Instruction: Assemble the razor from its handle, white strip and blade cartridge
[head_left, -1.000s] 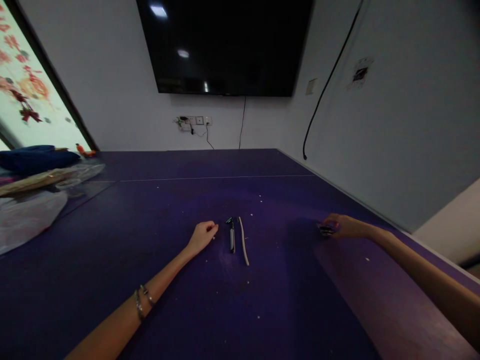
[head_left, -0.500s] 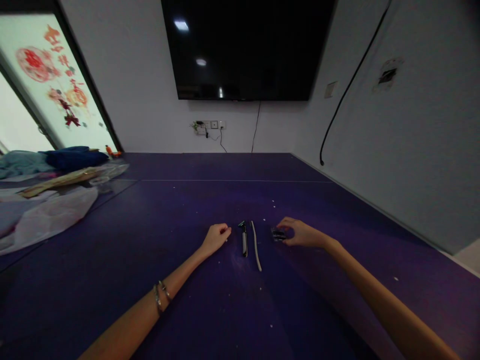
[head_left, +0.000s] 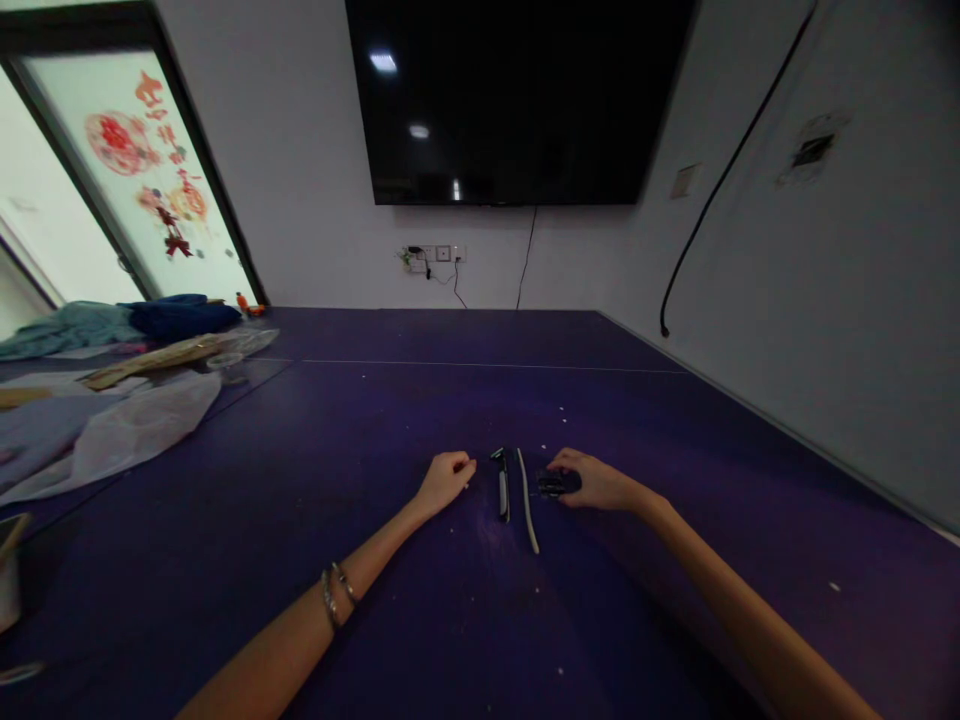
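Observation:
My right hand [head_left: 596, 480] grips a small dark, partly see-through case [head_left: 551, 484] between thumb and fingers, low over the purple surface [head_left: 420, 620]. Just left of that case lies a thin, slightly bent whitish stick [head_left: 528, 505], whose kind I cannot make out. Beside it is a razor [head_left: 503, 490] with a grey and black handle, its head pointing away from me. My left hand [head_left: 446, 482] rests on the surface to the razor's left, fingers curled closed, with nothing visible in them. Two bracelets [head_left: 337, 595] circle the left wrist.
At the left lie folded cloths [head_left: 180, 315], a plastic bag [head_left: 142, 430] and a long wooden-looking piece [head_left: 154, 360]. A light-coloured container [head_left: 9, 575] shows at the left edge. A television [head_left: 510, 110] hangs on the far wall, and a black cable [head_left: 720, 190] dangles at the right.
My right hand has brought the small dark case leftward, closer to the whitish stick. The view has turned a little left. My left hand stays closed beside the razor.

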